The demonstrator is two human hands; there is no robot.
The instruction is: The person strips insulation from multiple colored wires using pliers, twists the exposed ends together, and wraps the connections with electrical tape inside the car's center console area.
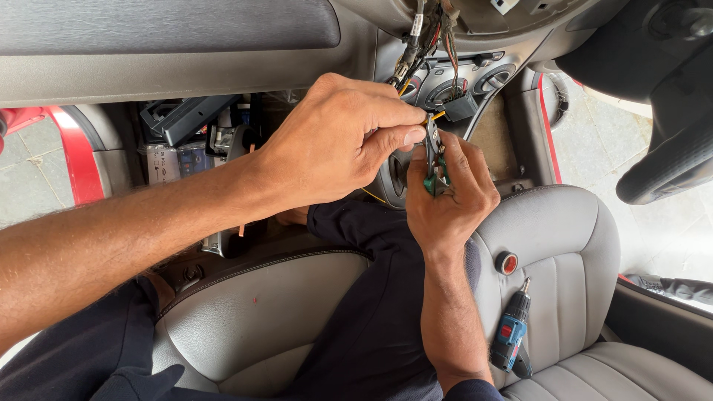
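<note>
While my right hand (451,194) clenches the green-handled metal pliers (434,160) at frame centre and my left hand (338,141) pinches a thin yellow wire (437,116) there, I fear slipping jaws could nick neighbouring strands in the dangling multicoloured wire bundle (423,44).

Green-handled pliers (433,178), blue drill (511,334), grey seat (564,238), red door frame (74,152)

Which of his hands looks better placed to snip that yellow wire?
The right hand, probably. It grips the green-handled pliers, whose tip sits at the yellow wire. The left hand only pinches the wire above the tool, holding it steady.
</note>
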